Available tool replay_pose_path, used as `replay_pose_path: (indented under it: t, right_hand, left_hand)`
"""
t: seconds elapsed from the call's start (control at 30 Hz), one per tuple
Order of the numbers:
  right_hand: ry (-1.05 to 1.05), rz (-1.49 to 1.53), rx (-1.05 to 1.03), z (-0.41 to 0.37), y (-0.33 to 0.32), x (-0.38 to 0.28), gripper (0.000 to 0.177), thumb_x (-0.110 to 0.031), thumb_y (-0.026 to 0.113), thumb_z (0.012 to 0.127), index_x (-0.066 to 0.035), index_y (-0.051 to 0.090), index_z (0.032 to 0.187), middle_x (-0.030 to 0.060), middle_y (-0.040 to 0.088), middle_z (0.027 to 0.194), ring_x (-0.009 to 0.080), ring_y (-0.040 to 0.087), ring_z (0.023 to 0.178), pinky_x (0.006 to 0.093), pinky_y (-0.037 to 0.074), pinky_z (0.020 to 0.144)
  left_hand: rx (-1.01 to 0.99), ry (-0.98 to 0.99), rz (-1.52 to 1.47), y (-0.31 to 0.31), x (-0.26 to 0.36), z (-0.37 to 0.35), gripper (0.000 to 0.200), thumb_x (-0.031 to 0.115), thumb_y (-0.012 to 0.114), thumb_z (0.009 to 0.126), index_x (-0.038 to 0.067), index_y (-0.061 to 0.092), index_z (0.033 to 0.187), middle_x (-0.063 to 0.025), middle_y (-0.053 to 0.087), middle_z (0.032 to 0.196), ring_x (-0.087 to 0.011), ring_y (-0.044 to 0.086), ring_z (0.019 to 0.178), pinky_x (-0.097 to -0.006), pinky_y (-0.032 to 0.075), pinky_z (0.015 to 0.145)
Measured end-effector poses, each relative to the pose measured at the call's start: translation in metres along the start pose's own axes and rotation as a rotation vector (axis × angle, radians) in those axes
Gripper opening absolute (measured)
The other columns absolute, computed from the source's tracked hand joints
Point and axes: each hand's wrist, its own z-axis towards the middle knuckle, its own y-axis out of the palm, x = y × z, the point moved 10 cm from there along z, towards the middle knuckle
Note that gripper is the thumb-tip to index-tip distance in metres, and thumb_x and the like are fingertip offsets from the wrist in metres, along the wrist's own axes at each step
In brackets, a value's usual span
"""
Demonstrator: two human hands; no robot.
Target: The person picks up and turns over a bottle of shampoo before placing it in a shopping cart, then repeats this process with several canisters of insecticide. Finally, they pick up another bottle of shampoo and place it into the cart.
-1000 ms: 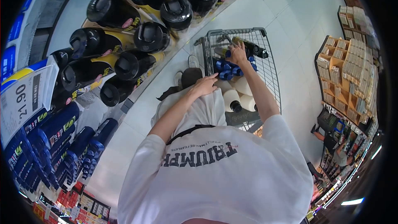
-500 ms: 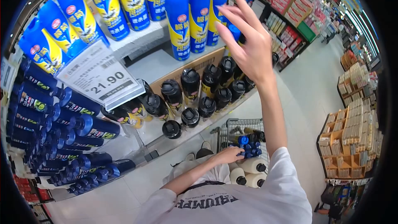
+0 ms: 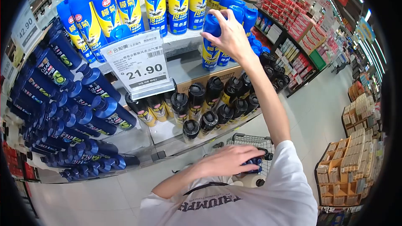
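Observation:
My right hand (image 3: 232, 35) reaches up to the lower shelf. Its thumb and fingers curl around the top of a blue and yellow insect spray can (image 3: 211, 27), the front one of a cluster. Over the shopping cart (image 3: 245, 138) is my left hand (image 3: 226, 160), palm down with its fingers stretched out. Beneath those fingertips lie dark blue bottles (image 3: 253, 166) in the cart. A white bottle (image 3: 251, 181) shows partly below them, half hidden by my arm and shirt.
More matching spray cans (image 3: 178, 8) line the upper ledge behind a price sign (image 3: 138, 68). Black-capped cans (image 3: 197, 96) stand below. Blue pump bottles (image 3: 100, 81) fill the left side. An aisle floor (image 3: 310, 88) runs right, beside a wooden rack (image 3: 335, 163).
My right hand has closed around a spray can, after hovering open beside the cans. My left hand has lifted off the bottles in the cart. The view has shifted.

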Motion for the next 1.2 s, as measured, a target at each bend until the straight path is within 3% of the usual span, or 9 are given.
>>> replay_pose_path:
  t: [0.17, 0.3, 0.43, 0.6, 0.67, 0.8, 0.9, 1.07, 1.2]
  right_hand:
    - [0.216, 0.471, -0.03, -0.003, 0.004, 0.015, 0.065, -0.028, 0.087, 0.078, -0.007, 0.051, 0.128, 0.0185, 0.075, 0.097, 0.0247, 0.077, 0.079, 0.0371, 0.063, 0.07]
    - [0.211, 0.349, 0.246, 0.022, -0.074, 0.019, 0.075, -0.047, 0.092, 0.065, -0.009, 0.061, 0.122, 0.0177, 0.076, 0.099, 0.0266, 0.076, 0.091, 0.0396, 0.062, 0.082]
    - [-0.074, 0.264, 0.467, 0.032, -0.193, -0.075, 0.064, -0.04, 0.083, 0.082, -0.007, 0.059, 0.131, 0.0125, 0.071, 0.109, 0.0176, 0.071, 0.095, 0.0278, 0.059, 0.08]
    - [-0.023, 0.303, 0.658, -0.006, -0.254, -0.158, 0.065, -0.044, 0.084, 0.08, 0.002, 0.06, 0.121, 0.0141, 0.072, 0.097, 0.0173, 0.072, 0.081, 0.0294, 0.061, 0.072]
    - [0.117, 0.359, 0.598, -0.027, -0.252, -0.178, 0.059, -0.042, 0.083, 0.081, 0.003, 0.065, 0.115, 0.0123, 0.073, 0.091, 0.0152, 0.072, 0.077, 0.0273, 0.06, 0.07]
    - [0.388, 0.844, 0.313, -0.067, -0.216, -0.168, 0.048, -0.034, 0.085, 0.08, 0.002, 0.069, 0.108, 0.0092, 0.074, 0.088, 0.0119, 0.071, 0.074, 0.0239, 0.057, 0.067]
    - [0.567, 0.886, 0.307, -0.126, -0.162, -0.142, 0.047, -0.031, 0.087, 0.082, 0.0, 0.066, 0.111, 0.0079, 0.073, 0.091, 0.0102, 0.069, 0.076, 0.0235, 0.056, 0.067]
    - [0.753, 1.544, 0.267, -0.247, -0.044, -0.085, 0.058, -0.04, 0.069, 0.096, -0.014, 0.042, 0.14, 0.0184, 0.07, 0.11, 0.0332, 0.075, 0.087, 0.0446, 0.064, 0.074]
    - [0.91, 1.881, 0.418, -0.332, 0.01, -0.086, 0.067, -0.055, 0.039, 0.106, 0.001, 0.043, 0.142, 0.0215, 0.063, 0.124, 0.0303, 0.069, 0.098, 0.0416, 0.063, 0.075]
  left_hand:
    - [0.349, 0.043, 0.169, -0.098, 0.035, -0.009, 0.041, 0.024, 0.074, 0.093, 0.006, 0.066, 0.128, -0.0133, 0.067, 0.123, -0.0265, 0.07, 0.1, -0.0364, 0.058, 0.087]
    - [0.528, -0.064, 0.043, -0.139, 0.053, -0.027, 0.04, 0.011, 0.075, 0.091, 0.004, 0.065, 0.129, -0.0114, 0.067, 0.12, -0.0185, 0.069, 0.1, -0.0308, 0.055, 0.082]
    - [0.78, -0.06, 0.003, -0.166, 0.051, -0.046, 0.042, 0.004, 0.071, 0.091, 0.0, 0.061, 0.132, -0.012, 0.068, 0.119, -0.0179, 0.066, 0.106, -0.0302, 0.053, 0.087]
    - [1.186, 0.056, 0.083, -0.191, 0.047, -0.08, 0.066, 0.021, 0.081, 0.086, 0.0, 0.05, 0.139, -0.018, 0.061, 0.131, -0.0255, 0.06, 0.12, -0.0403, 0.049, 0.098]
    - [1.063, 0.078, 0.128, -0.177, 0.048, -0.075, 0.099, 0.027, 0.094, 0.07, 0.0, 0.04, 0.147, -0.0189, 0.052, 0.141, -0.0291, 0.053, 0.13, -0.0425, 0.046, 0.105]
    - [0.419, -0.156, -0.93, -0.059, -0.002, -0.077, 0.11, 0.01, 0.099, 0.058, 0.0, 0.038, 0.148, -0.0153, 0.058, 0.137, -0.0246, 0.057, 0.127, -0.0412, 0.045, 0.108]
    - [0.359, -0.188, -0.983, 0.003, -0.012, -0.117, 0.094, 0.007, 0.095, 0.063, -0.002, 0.044, 0.14, -0.0139, 0.067, 0.12, -0.0229, 0.07, 0.103, -0.0372, 0.057, 0.09]
    - [0.24, -0.495, -1.358, 0.074, -0.039, -0.168, 0.074, 0.014, 0.089, 0.066, -0.004, 0.052, 0.129, -0.0148, 0.068, 0.106, -0.0257, 0.073, 0.092, -0.0377, 0.06, 0.081]
    - [0.195, -0.623, -1.452, 0.103, -0.035, -0.187, 0.07, 0.019, 0.084, 0.068, -0.004, 0.053, 0.127, -0.0152, 0.068, 0.103, -0.0268, 0.072, 0.088, -0.0392, 0.06, 0.081]
